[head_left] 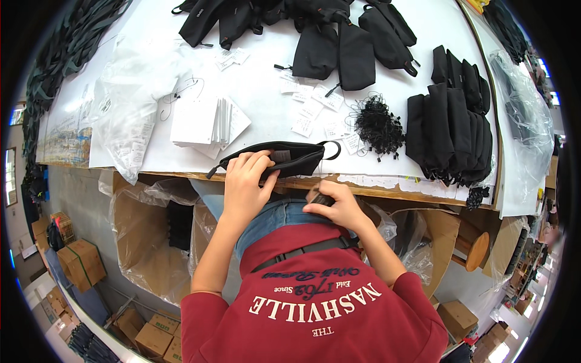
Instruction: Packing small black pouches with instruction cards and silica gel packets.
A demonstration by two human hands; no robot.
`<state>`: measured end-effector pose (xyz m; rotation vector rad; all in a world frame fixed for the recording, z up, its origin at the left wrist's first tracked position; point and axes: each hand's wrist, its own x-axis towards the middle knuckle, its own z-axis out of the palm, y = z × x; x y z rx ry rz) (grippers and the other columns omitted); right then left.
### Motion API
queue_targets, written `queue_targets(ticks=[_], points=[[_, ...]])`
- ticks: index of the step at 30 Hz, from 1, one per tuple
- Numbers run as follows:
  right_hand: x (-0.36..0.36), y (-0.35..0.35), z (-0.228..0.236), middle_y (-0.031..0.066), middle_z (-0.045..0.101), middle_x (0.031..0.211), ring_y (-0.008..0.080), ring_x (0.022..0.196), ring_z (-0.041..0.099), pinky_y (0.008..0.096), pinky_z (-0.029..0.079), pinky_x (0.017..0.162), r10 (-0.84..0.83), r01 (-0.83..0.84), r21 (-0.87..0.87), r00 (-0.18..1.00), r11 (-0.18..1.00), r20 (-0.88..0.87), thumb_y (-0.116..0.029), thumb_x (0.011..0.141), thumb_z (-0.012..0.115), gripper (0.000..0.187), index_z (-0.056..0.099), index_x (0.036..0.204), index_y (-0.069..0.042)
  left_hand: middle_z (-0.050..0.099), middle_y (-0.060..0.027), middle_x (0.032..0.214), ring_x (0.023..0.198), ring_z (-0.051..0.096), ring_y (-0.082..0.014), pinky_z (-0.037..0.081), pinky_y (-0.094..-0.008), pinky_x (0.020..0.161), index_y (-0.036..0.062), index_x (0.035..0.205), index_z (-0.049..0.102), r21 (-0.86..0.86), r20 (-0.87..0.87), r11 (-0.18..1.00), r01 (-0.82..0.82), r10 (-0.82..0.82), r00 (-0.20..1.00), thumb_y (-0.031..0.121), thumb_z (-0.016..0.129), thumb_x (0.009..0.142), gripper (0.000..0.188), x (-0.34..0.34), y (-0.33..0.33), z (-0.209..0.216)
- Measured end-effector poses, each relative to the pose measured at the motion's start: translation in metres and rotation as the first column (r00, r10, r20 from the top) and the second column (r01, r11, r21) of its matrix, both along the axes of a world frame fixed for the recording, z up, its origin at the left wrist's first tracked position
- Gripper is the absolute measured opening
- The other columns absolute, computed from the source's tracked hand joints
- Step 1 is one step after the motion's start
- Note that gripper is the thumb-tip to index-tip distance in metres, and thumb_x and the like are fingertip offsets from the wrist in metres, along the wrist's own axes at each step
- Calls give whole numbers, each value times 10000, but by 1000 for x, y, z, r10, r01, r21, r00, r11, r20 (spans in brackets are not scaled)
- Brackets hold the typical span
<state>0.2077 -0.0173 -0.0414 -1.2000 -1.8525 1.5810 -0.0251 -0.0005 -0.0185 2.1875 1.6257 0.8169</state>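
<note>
A black zippered pouch [305, 162] lies at the table's near edge, its long mouth gaping and a pale label showing inside. My left hand [247, 178] grips its near side, fingers over the rim at the mouth and thumb outside. A cord pull sticks out at the pouch's left end; a black loop curves from its right end. Close by the right end, just off the table edge, my right hand [338, 202] is closed around a small dark object [321, 197]. Most of that object is hidden by the fingers, so its kind is unclear.
White cards [206, 124] are stacked left of the pouch, beside clear plastic [127, 103]. Beyond it lie printed labels [308, 115] and black pouches [315, 51]. Rightward are tangled black strings [380, 126] and piled pouches [451, 130]. Plastic-lined cartons [145, 230] stand below the edge.
</note>
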Motion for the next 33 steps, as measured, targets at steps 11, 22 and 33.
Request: queue_targets(ticks=[11, 22, 33], points=[[89, 4, 42, 121, 619, 861, 163, 647, 637, 248, 508, 522, -440, 12, -649, 745, 760, -502, -126, 789, 733, 695, 364, 1374, -56, 613, -73, 1040, 971, 557, -261, 388, -381, 848, 43, 891, 580, -18, -22, 1000, -24, 23, 999, 88, 706, 733, 207, 0, 2, -6], [60, 33, 0, 107, 318, 1526, 262, 935, 621, 259, 459, 642, -474, 180, -439, 390, 880, -790, -792, 712, 552, 1070, 308, 1472, -79, 581, -74, 926, 912, 527, -274, 368, -382, 830, 44, 933, 577, -101, -46, 995, -7, 2, 999, 94, 704, 737, 238, 0, -1, -5], [10, 92, -6, -20, 523, 702, 77, 579, 422, 230, 293, 516, -869, 560, -705, 56, 435, -492, -395, 969, 534, 307, 577, 910, -97, 581, -50, 941, 903, 513, -242, 347, -364, 810, 92, 1060, 636, -67, -110, 994, -85, 77, 991, 185, 720, 755, 330, 16, -22, -8]])
